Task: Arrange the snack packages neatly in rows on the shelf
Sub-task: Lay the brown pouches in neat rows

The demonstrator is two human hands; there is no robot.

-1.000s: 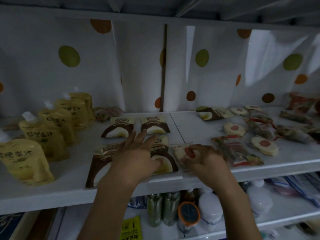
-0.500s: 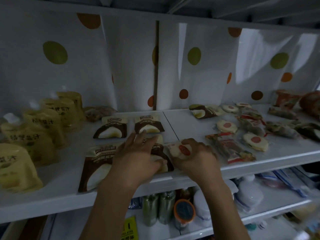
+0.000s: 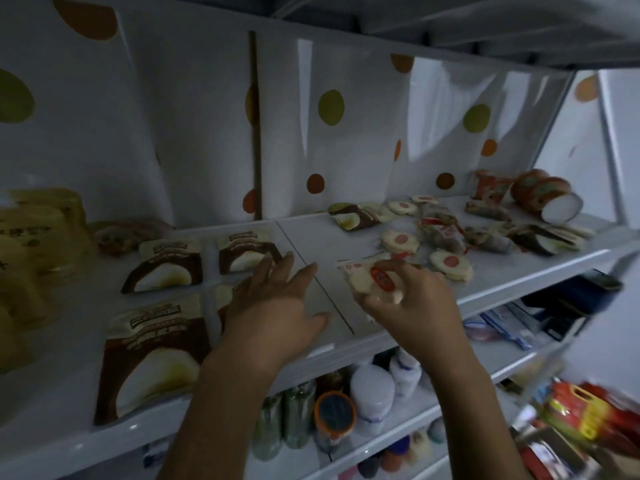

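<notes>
Sorting is part done, judging by the head view: brown-and-white packets (image 3: 164, 268) lie two by two on the left of the shelf (image 3: 311, 244), while round white packets (image 3: 450, 263) lie loose among other wrappers to the right. The right hand (image 3: 412, 299) pinches one round packet (image 3: 375, 277), raised just above the shelf front beside the board seam. The left hand (image 3: 277, 303) is flat, fingers straight and spread, over the front-right brown packet (image 3: 224, 293); contact cannot be confirmed. Next move likely calls for laying the round packet down square to start its row. The front-right brown packet is mostly hidden; yellow pouches (image 3: 38, 233) at far left are blurred and cut off.
</notes>
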